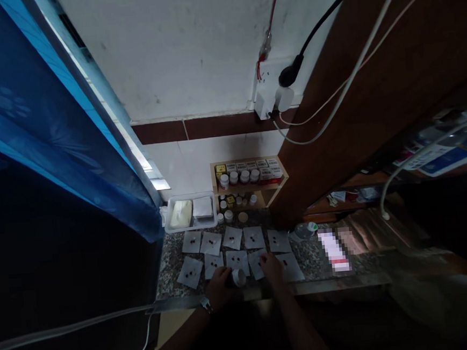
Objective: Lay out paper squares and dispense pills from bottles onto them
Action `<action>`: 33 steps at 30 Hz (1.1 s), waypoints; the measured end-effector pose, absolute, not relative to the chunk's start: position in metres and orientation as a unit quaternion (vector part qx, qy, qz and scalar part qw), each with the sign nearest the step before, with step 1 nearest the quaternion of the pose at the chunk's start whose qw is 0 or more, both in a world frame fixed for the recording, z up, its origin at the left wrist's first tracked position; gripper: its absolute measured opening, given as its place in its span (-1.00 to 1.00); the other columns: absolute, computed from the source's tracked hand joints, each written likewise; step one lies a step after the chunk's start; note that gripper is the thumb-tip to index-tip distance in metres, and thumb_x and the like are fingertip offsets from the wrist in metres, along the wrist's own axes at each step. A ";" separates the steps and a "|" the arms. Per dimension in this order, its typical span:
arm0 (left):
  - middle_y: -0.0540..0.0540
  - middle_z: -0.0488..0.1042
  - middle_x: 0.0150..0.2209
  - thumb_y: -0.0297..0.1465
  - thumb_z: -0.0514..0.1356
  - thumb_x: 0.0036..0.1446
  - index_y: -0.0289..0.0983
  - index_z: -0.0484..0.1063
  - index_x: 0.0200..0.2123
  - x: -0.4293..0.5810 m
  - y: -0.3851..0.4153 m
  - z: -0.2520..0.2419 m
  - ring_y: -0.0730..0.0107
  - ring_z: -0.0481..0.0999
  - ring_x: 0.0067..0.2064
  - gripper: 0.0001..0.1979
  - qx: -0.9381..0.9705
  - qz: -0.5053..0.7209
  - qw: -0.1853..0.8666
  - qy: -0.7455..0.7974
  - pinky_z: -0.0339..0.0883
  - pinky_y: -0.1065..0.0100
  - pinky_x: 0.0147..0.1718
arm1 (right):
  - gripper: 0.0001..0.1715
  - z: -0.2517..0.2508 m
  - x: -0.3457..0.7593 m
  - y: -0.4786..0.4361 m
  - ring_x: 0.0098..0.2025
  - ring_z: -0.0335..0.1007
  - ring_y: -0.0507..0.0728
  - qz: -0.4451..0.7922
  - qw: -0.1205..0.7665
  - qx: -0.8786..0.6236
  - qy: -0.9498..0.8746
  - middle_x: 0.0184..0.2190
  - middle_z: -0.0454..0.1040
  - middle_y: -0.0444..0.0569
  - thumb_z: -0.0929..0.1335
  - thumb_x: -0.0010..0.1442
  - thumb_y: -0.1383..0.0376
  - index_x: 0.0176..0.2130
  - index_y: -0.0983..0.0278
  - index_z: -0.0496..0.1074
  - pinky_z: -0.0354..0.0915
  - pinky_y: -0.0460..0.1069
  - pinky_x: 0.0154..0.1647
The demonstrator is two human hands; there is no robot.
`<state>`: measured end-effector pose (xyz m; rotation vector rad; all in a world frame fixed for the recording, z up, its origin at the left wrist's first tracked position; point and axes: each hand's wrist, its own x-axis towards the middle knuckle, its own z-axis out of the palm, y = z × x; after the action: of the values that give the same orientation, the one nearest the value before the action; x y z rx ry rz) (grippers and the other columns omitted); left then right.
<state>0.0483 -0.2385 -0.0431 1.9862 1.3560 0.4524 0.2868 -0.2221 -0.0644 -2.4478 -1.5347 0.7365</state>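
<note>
Several white paper squares (253, 237) lie in two rows on the speckled countertop (169, 255), with small dark pieces on them. My left hand (219, 286) is closed near the counter's front edge, at a small bottle with a white top (238, 277); the dim light blurs its grip. My right hand (272, 268) is over a paper in the front row, its fingers pressed together. Whatever those fingers hold, if anything, is too small to make out.
Behind the papers stand a white tray (172, 227) with packets and a wooden shelf (285, 180) of boxes and bottles. A clear bottle (302, 231) lies at the right. Cables hang at the right, and a blue curtain (52, 130) hangs left.
</note>
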 end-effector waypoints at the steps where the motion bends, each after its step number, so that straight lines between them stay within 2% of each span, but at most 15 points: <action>1: -0.19 0.37 -0.05 -0.48 0.28 -0.19 -0.23 0.35 -0.02 0.048 -0.238 -0.042 0.13 0.39 -0.03 -0.44 0.762 0.175 0.339 0.523 0.33 0.11 -0.04 | -0.75 -0.065 0.286 -0.220 -0.22 0.40 0.09 0.246 0.064 -0.821 -0.511 -0.27 0.50 0.02 0.22 0.13 0.34 -0.30 0.27 0.47 0.18 -0.09 -0.25; 4: -0.17 0.37 -0.06 -0.45 0.28 -0.17 -0.20 0.34 -0.02 0.046 -0.236 -0.039 0.14 0.39 -0.04 -0.46 0.761 0.180 0.336 0.525 0.34 0.11 -0.05 | -0.74 -0.062 0.284 -0.218 -0.19 0.38 0.09 0.235 0.050 -0.826 -0.509 -0.23 0.48 0.04 0.22 0.13 0.34 -0.25 0.27 0.47 0.18 -0.09 -0.23; 7: -0.17 0.37 -0.08 -0.39 0.31 -0.17 -0.21 0.34 -0.02 0.043 -0.232 -0.038 0.16 0.40 -0.07 -0.45 0.769 0.178 0.339 0.512 0.35 0.13 -0.09 | -0.70 -0.049 0.277 -0.224 -0.11 0.34 0.11 0.219 0.116 -0.810 -0.531 -0.14 0.43 0.06 0.22 0.13 0.35 -0.17 0.27 0.44 0.19 -0.06 -0.14; 10: -0.17 0.37 -0.11 -0.38 0.31 -0.17 -0.22 0.35 -0.03 0.040 -0.226 -0.040 0.18 0.41 -0.10 -0.45 0.780 0.183 0.326 0.502 0.36 0.17 -0.14 | -0.74 -0.032 0.258 -0.234 -0.08 0.32 0.12 0.284 0.213 -0.741 -0.570 -0.14 0.41 0.03 0.23 0.12 0.29 -0.26 0.24 0.47 0.22 -0.04 -0.10; 13: -0.18 0.36 -0.14 -0.38 0.29 -0.15 -0.25 0.36 -0.04 0.037 -0.222 -0.041 0.18 0.39 -0.10 -0.49 0.793 0.204 0.298 0.490 0.35 0.18 -0.14 | -0.79 -0.020 0.235 -0.242 -0.04 0.30 0.13 0.369 0.239 -0.669 -0.599 -0.08 0.38 0.01 0.26 0.08 0.27 -0.34 0.21 0.49 0.24 -0.02 -0.09; 15: -0.19 0.36 -0.14 -0.39 0.27 -0.13 -0.27 0.36 -0.03 0.035 -0.220 -0.039 0.19 0.38 -0.11 -0.50 0.806 0.220 0.281 0.473 0.34 0.17 -0.13 | -0.76 -0.017 0.223 -0.242 -0.03 0.30 0.10 0.402 0.223 -0.637 -0.618 -0.04 0.37 0.00 0.25 0.05 0.35 -0.32 0.21 0.50 0.23 -0.04 -0.07; 18: -0.18 0.35 -0.13 -0.38 0.25 -0.10 -0.23 0.34 -0.01 0.030 -0.220 -0.035 0.20 0.36 -0.09 -0.50 0.823 0.225 0.272 0.446 0.32 0.17 -0.11 | -0.71 -0.014 0.214 -0.235 -0.11 0.34 0.07 0.424 0.155 -0.609 -0.653 -0.13 0.43 -0.01 0.24 -0.01 0.45 -0.32 0.25 0.49 0.20 -0.08 -0.11; 21: -0.17 0.34 -0.14 -0.36 0.25 -0.09 -0.22 0.32 0.01 0.023 -0.222 -0.036 0.21 0.35 -0.10 -0.49 0.826 0.226 0.276 0.437 0.31 0.18 -0.12 | -0.75 -0.008 0.209 -0.226 -0.21 0.35 0.07 0.412 0.064 -0.615 -0.669 -0.27 0.48 -0.05 0.27 -0.03 0.44 -0.34 0.25 0.48 0.17 -0.11 -0.23; 24: -0.17 0.33 -0.13 -0.37 0.25 -0.09 -0.22 0.30 0.02 0.019 -0.225 -0.041 0.21 0.34 -0.10 -0.47 0.817 0.237 0.276 0.447 0.31 0.17 -0.11 | -0.77 -0.001 0.203 -0.219 -0.23 0.34 0.08 0.375 0.017 -0.637 -0.674 -0.27 0.48 -0.02 0.29 -0.04 0.44 -0.35 0.27 0.49 0.12 -0.11 -0.28; 30: -0.18 0.34 -0.14 -0.36 0.25 -0.08 -0.25 0.33 0.00 0.015 -0.225 -0.040 0.21 0.36 -0.11 -0.50 0.809 0.247 0.270 0.459 0.33 0.18 -0.12 | -0.77 0.004 0.194 -0.217 -0.26 0.33 0.03 0.368 0.045 -0.631 -0.682 -0.21 0.43 -0.05 0.29 -0.07 0.47 -0.39 0.27 0.48 0.09 -0.14 -0.32; 33: -0.19 0.35 -0.14 -0.35 0.26 -0.09 -0.25 0.33 -0.01 0.010 -0.226 -0.037 0.19 0.36 -0.09 -0.50 0.812 0.250 0.267 0.455 0.34 0.16 -0.12 | -0.76 0.003 0.191 -0.219 -0.27 0.33 0.03 0.392 0.069 -0.621 -0.675 -0.21 0.43 -0.06 0.31 -0.08 0.44 -0.34 0.27 0.46 0.10 -0.15 -0.33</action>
<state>0.0102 -0.2262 -0.0366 2.1913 1.2269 0.6737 0.1915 -0.2193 0.0027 -1.8687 -2.0335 1.1801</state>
